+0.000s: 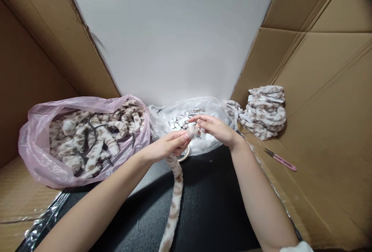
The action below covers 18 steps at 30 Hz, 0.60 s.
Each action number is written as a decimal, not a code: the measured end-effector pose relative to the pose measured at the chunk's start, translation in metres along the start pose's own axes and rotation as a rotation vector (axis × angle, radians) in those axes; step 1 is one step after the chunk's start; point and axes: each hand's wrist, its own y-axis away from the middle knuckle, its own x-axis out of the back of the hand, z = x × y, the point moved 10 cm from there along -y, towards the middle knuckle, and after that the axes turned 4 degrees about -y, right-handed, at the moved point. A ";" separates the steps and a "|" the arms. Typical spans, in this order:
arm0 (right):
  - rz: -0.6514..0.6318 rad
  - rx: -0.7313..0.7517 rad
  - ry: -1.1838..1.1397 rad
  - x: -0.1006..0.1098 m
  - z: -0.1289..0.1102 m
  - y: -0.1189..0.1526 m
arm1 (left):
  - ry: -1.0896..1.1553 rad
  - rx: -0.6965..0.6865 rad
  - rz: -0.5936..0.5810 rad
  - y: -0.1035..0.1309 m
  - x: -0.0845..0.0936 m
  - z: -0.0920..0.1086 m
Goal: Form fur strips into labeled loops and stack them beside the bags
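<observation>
Left hand pinches the tip of a furry spotted strip as the right hand reaches in beside it.
Both forearms angle forward and inward over the black work surface point(215, 194); the left hand point(170, 145) presses thumb against fingers on the tip, while the strip point(176, 197) hangs below it to the bottom edge of view. The right hand point(216, 130) arches in with its index finger extended; whether its fingertips grip anything, I cannot tell. At left, an open pink bag point(35, 139) holds similar furry lengths and dark cords point(92, 137); behind the hands, a clear bag point(158, 122) contains white tags and small metallic pieces.
</observation>
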 end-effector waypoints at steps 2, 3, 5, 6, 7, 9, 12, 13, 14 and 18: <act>0.039 0.000 -0.052 0.006 0.001 0.000 | -0.146 -0.060 0.058 0.002 0.004 0.009; 0.052 -0.003 -0.074 0.007 0.002 -0.001 | -0.238 -0.097 0.089 0.003 0.006 0.015; 0.078 0.001 -0.098 0.010 0.002 -0.002 | -0.448 -0.179 0.155 0.007 0.006 0.029; 0.098 0.006 -0.096 0.012 0.001 -0.002 | -0.550 -0.217 0.191 0.009 0.006 0.035; 0.126 0.013 -0.082 0.015 0.000 -0.002 | -0.639 -0.245 0.229 0.011 0.007 0.041; 0.203 0.035 -0.037 0.021 -0.003 -0.002 | -0.753 -0.267 0.305 0.014 0.009 0.048; 0.304 0.118 0.014 0.027 -0.015 0.001 | -0.812 -0.251 0.402 0.017 0.017 0.052; 0.320 0.161 0.021 0.027 -0.021 0.002 | -0.819 -0.246 0.428 0.018 0.020 0.053; 0.326 0.208 0.026 0.025 -0.027 0.003 | -0.819 -0.245 0.452 0.020 0.023 0.054; 0.375 0.337 0.060 0.023 -0.042 0.010 | -0.740 -0.223 0.539 0.025 0.035 0.055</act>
